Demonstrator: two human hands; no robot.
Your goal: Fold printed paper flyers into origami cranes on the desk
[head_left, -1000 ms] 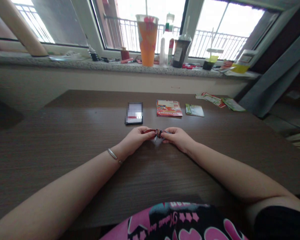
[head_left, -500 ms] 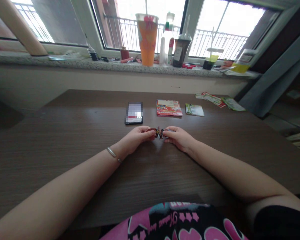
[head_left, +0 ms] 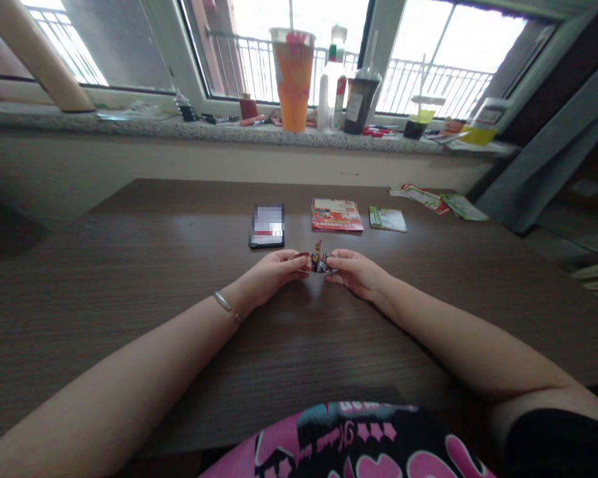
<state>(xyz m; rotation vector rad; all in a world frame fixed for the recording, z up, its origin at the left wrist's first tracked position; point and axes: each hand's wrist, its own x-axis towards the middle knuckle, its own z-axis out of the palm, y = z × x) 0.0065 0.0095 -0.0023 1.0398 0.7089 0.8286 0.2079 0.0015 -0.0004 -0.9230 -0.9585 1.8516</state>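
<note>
Both of my hands meet above the middle of the table, pinching one small, crinkled-looking piece (head_left: pixel 317 261) with reddish-brown, yellow, black and silvery patches. Its exact kind I cannot make out. My left hand (head_left: pixel 285 265) grips the reddish-brown left end between thumb and fingers. On the other side, my right hand (head_left: pixel 351 269) pinches the darker, silvery end. A narrow reddish tip stands up between the two hands. The fingers cover both ends of the piece.
Beyond my hands lie a dark-framed device with a blurred screen (head_left: pixel 268 226), a red printed leaflet (head_left: pixel 337 215) and a stack of greenish cards (head_left: pixel 387 218). More printed papers (head_left: pixel 426 198) lie at the back right. The windowsill holds an orange drink cup (head_left: pixel 294 79), a dark cup (head_left: pixel 361 99) and bottles.
A reddish tip of the piece now sticks up higher between my hands. Both hands keep nearly the same place and grip.
</note>
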